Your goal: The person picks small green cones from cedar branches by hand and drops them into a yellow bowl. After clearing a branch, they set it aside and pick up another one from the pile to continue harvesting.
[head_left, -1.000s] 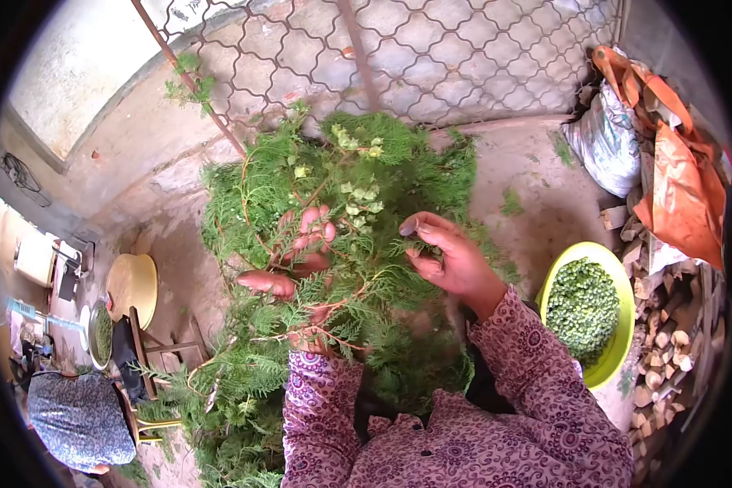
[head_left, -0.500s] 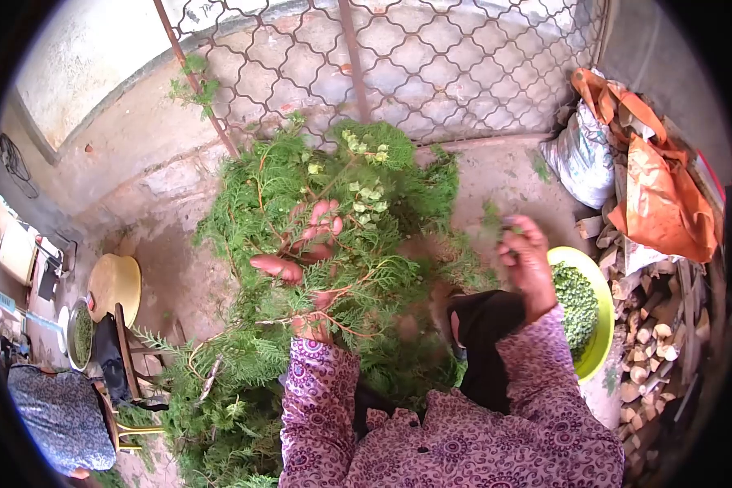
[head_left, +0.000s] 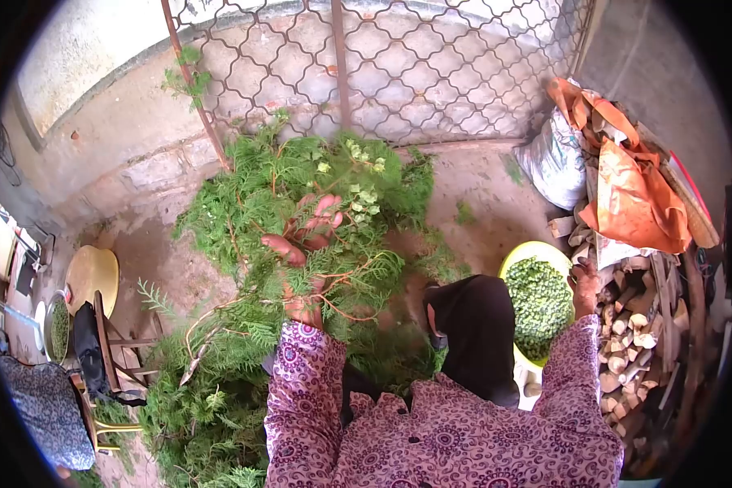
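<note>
My left hand [head_left: 307, 232] is closed around a leafy arborvitae branch [head_left: 358, 272], its fingers partly covered by the flat green sprays. Pale green cones [head_left: 364, 199] cluster on the sprays just beyond those fingers. At the right rim of a yellow basin [head_left: 506, 262], my right hand [head_left: 583, 283] has its fingers loosely curled and a little apart, and I see nothing in them. Small green cones [head_left: 538, 307] fill much of the basin. More cut greenery [head_left: 211, 423] is heaped under and left of my left arm.
Split firewood [head_left: 630, 342] is stacked right of the basin, below a white sack [head_left: 555, 163] and an orange sheet [head_left: 638, 199]. A metal lattice [head_left: 431, 73] stands ahead. At left are a round tan container [head_left: 93, 281], a wooden stool [head_left: 126, 346] and another person's patterned clothing [head_left: 41, 415].
My right hand has moved right and down from beside the branch to the basin's far rim, its pinch loosened. My left hand still grips the branch. The view has shifted slightly right.
</note>
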Available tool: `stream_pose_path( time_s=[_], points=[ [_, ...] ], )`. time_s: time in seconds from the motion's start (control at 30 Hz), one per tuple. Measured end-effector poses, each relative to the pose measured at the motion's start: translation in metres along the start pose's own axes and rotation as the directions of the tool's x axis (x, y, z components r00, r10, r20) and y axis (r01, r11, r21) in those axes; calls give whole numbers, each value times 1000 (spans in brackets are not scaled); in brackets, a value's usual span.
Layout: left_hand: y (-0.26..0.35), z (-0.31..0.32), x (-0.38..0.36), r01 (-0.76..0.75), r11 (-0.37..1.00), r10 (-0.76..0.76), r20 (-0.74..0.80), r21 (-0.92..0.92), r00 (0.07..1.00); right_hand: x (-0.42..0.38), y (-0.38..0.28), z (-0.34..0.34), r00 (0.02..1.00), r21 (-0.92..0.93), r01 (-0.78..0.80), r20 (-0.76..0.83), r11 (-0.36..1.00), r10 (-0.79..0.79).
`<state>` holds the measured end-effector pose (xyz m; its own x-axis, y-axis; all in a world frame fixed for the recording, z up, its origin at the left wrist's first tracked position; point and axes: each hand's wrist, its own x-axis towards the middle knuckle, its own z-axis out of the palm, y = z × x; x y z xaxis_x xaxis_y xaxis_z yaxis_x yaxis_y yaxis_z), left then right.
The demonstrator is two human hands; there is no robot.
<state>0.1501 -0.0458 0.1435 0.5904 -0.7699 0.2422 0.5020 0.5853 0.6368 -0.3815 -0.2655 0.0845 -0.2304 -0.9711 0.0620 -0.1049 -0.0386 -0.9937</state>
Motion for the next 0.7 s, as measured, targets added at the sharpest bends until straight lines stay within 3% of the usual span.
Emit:
stream_pose_path(
  time_s=[0.07, 0.1, 0.13, 0.17, 0.23, 0.27, 0.3, 0.33, 0.37, 0.4, 0.43, 0.47, 0.5, 0.57, 0.63, 0.7],
  points=[
    [9, 13, -11, -17, 999, 17, -5, 51, 1000, 15, 23, -20, 999, -325, 41, 18, 945, -37],
    [11, 19, -14, -28, 995, 29, -6, 100, 1000, 64, 88, -58, 993, -575, 111, 28, 810, -116],
    [12, 22, -19, -5, 996, 5, 8, 86, 1000, 52, 81, -54, 945, -790, 243, 63, 563, -321],
    [13, 21, -22, 8, 993, -7, -9, 120, 1000, 63, 87, -60, 981, -843, 122, 23, 525, -192],
    [-2, 9, -21, 11, 994, -11, -1, 108, 1000, 36, 62, -47, 989, -749, 75, -27, 659, -143],
    [-11, -1, -16, -15, 997, 14, 14, 72, 1000, 5, 33, -27, 988, -642, 110, -12, 759, -154],
    [-16, -11, -10, 19, 998, -21, 32, 61, 999, 10, 41, -29, 996, -423, -62, -82, 904, 29],
    [-19, -21, -4, 84, 995, -77, 110, -61, 991, -9, 10, -16, 996, -686, -90, -67, 722, 60],
    [-21, -31, 0, 150, 974, -117, 186, -173, 976, 10, 41, -32, 998, -780, 67, 56, 622, -37],
    [-18, -28, 2, 210, 940, -128, 295, -267, 947, 1, 39, -32, 999, -875, 30, 19, 483, -29],
    [-14, -24, -3, 203, 945, -123, 294, -257, 948, -3, 35, -24, 1000, -941, 6, -5, 337, -31],
    [1, 0, -15, 142, 990, -143, 215, 23, 966, -4, 33, -19, 999, -934, -10, -26, 357, -42],
    [13, 11, -21, 90, 947, -133, 123, 308, 984, -2, 29, -13, 1000, -844, -18, -9, 536, 19],
    [-11, -22, -8, -31, 968, -16, 182, 249, 983, -8, 14, 12, 993, -798, 93, 117, 595, 2],
    [-11, -28, -6, 123, 990, -140, 299, 77, 944, -9, 3, 49, 958, -629, 54, 252, 776, 137],
    [-7, -25, -7, 115, 985, -148, 287, 128, 946, -26, -28, 90, 890, -619, 148, 423, 771, 169]
  ],
)
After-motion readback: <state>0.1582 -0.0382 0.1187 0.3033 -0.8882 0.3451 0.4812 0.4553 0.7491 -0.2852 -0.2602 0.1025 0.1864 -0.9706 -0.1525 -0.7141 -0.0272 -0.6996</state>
